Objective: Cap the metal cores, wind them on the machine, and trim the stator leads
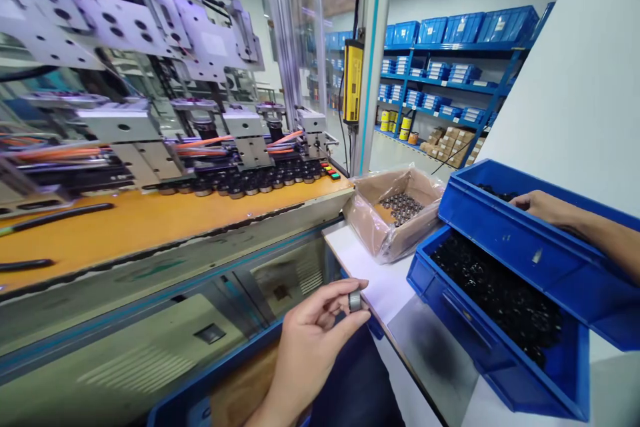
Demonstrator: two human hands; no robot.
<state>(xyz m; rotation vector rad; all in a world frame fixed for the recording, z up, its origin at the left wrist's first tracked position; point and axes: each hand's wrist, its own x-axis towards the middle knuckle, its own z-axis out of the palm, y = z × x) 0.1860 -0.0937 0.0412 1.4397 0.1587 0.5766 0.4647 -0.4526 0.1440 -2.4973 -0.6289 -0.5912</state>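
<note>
My left hand [320, 327] is raised in front of the white table's edge. It pinches a small grey metal ring [355, 301] between thumb and fingers. My right hand [543, 207] reaches into the upper blue bin [505, 230], beside small black parts [493, 191]. The bin's wall hides most of its fingers, so their grip does not show. Beneath sits a lower blue bin [450, 313], which holds many loose black parts [495, 287]. Left of the bins, a plastic-lined cardboard box [365, 213] contains many small metal rings [403, 207].
A machine with metal fixtures [245, 137] stands at the left over an orange worktop [150, 227]. Round black pieces [250, 181] line up along it. A yellow sensor bar [353, 82] is fixed to the frame post. Blue shelving [450, 50] with bins stands behind.
</note>
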